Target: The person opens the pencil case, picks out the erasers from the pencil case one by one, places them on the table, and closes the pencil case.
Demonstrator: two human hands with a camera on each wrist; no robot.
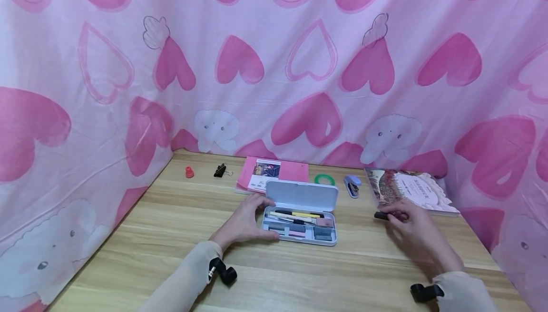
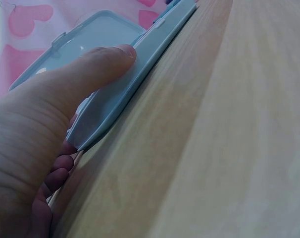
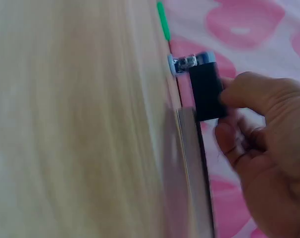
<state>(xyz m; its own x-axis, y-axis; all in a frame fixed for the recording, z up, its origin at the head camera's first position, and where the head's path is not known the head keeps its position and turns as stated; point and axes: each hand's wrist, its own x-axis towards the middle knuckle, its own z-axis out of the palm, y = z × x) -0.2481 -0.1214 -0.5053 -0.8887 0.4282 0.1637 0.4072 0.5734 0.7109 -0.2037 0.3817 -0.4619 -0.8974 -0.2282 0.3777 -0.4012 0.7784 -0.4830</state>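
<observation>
The light blue pencil case (image 1: 308, 241) stands at the middle of the worktop (image 1: 308, 278), between its left and right edges, with the hinged lid (image 1: 301, 195) raised along the rear side. The left hand (image 1: 245, 221) grips the left end of the case: the thumb presses the front wall, and the other fingers reach around the end toward the rear. The case holds several pens (image 1: 295, 217) in the rear section, a pink eraser (image 1: 324, 222) on the right and grey blocks (image 1: 322, 233) at the front right. The right hand (image 1: 413, 224), toward the right edge of the worktop, pinches a small black block (image 3: 205, 91) between thumb and fingers. The block is near the front left corner of a book (image 1: 413, 190) and appears raised off the worktop; contact with the book cannot be determined. Along the rear edge of the worktop, from the left corner to the right, are a small red piece (image 1: 190, 172), a black binder clip (image 1: 220, 170), a pink notebook (image 1: 293, 171) partly hidden by the lid, a green tape ring (image 1: 317, 179), a stapler (image 1: 352, 188) and the book. A pink heart-print cloth (image 1: 265, 17) hangs behind the rear edge.
</observation>
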